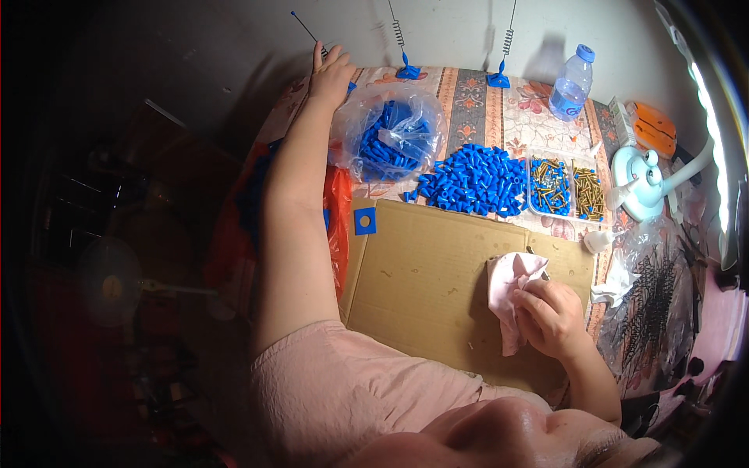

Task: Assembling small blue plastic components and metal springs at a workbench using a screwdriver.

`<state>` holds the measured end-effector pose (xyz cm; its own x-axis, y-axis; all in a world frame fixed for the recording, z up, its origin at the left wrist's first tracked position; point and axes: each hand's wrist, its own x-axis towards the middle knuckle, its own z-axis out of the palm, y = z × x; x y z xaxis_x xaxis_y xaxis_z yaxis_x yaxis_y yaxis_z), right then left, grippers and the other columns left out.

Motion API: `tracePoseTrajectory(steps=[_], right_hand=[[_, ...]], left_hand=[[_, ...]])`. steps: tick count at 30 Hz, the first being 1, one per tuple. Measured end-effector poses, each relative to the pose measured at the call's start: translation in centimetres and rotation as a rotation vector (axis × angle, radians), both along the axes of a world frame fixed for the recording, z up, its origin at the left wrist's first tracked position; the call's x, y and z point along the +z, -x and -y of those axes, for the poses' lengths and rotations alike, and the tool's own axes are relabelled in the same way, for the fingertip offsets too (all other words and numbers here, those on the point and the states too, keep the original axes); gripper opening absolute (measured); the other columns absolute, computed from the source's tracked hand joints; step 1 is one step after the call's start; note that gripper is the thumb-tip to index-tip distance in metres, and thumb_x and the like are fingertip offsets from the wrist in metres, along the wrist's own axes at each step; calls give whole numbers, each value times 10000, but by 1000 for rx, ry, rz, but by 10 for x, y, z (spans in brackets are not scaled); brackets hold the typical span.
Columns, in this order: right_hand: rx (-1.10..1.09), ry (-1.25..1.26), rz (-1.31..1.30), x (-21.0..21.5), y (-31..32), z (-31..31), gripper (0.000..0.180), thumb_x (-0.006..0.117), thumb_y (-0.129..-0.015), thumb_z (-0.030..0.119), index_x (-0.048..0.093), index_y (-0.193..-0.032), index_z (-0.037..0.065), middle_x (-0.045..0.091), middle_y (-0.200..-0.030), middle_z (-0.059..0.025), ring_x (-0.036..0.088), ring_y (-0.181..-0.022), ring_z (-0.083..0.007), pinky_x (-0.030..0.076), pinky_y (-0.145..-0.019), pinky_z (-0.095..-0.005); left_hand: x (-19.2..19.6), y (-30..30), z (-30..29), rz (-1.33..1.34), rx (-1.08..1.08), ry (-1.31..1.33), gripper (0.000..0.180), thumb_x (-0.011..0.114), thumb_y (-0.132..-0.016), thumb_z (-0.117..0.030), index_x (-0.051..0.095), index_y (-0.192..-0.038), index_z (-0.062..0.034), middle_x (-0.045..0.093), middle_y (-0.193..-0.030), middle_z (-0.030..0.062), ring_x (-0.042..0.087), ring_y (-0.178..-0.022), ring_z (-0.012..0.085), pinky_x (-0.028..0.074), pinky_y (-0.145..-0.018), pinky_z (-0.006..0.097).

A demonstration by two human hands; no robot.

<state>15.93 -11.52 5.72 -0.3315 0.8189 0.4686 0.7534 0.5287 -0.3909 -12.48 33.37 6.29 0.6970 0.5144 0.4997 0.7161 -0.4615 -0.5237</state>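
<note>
At the far left of the table, my left hand (331, 76) closes around the coiled part of a thin spring rod (304, 26) with a small blue tip. A bit of blue shows beside the wrist, perhaps its base. My right hand (554, 316) pinches a crumpled pink cloth (511, 285) over the right part of a cardboard sheet (421, 273). A small dark end pokes out by those fingers; its kind I cannot make out. On the cardboard's left edge lies a blue square piece with a round hole (365, 221).
Two spring rods on blue bases (408, 72) (498, 79) stand by the wall. A bag of blue parts (390, 140), a blue cone pile (476, 181), a screw box (573, 187), a water bottle (572, 86), a lamp (644, 183) and a white dropper bottle (599, 241) surround the cardboard.
</note>
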Motion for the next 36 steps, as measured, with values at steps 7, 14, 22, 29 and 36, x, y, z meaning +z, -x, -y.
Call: tracePoseTrajectory(steps=[7,14,22,29,36], right_hand=[[-20,-6,-27,1,3,-2,279,645,-640,22,581,-909,55,570,-873,-97,581,-679,-243,451,-550,-339],[-12,1,4,-1,1,-2,290,663,-636,109,594,-906,28,571,-888,-102,584,-716,-230,449,-584,-319],[-6,-14,5,-1,2,-4,311,668,-612,82,593,-908,21,572,-896,-110,579,-695,-229,443,-567,-322],[0,8,0,-2,3,-4,317,668,-609,79,593,-912,20,568,-900,-115,574,-694,-232,440,-571,-329],[-25,6,18,-2,-1,-4,320,670,-609,85,593,-912,19,566,-901,-109,571,-696,-225,435,-570,-324]], left_hand=[[-27,27,-8,591,309,325,172,563,-722,-144,628,-869,-85,620,-895,84,571,-945,249,445,-835,359],[-73,31,-64,671,288,560,427,697,-599,-327,636,-935,-71,634,-945,139,600,-903,273,465,-796,359],[-87,29,-57,969,193,522,409,712,-568,-385,663,-822,-68,645,-756,132,632,-725,264,485,-659,368],[-85,29,-57,1091,154,430,371,706,-632,-383,667,-840,-79,651,-777,124,631,-726,254,478,-661,336],[-53,-1,-28,1062,99,470,306,567,-826,-310,643,-858,-16,630,-715,83,592,-639,174,462,-577,316]])
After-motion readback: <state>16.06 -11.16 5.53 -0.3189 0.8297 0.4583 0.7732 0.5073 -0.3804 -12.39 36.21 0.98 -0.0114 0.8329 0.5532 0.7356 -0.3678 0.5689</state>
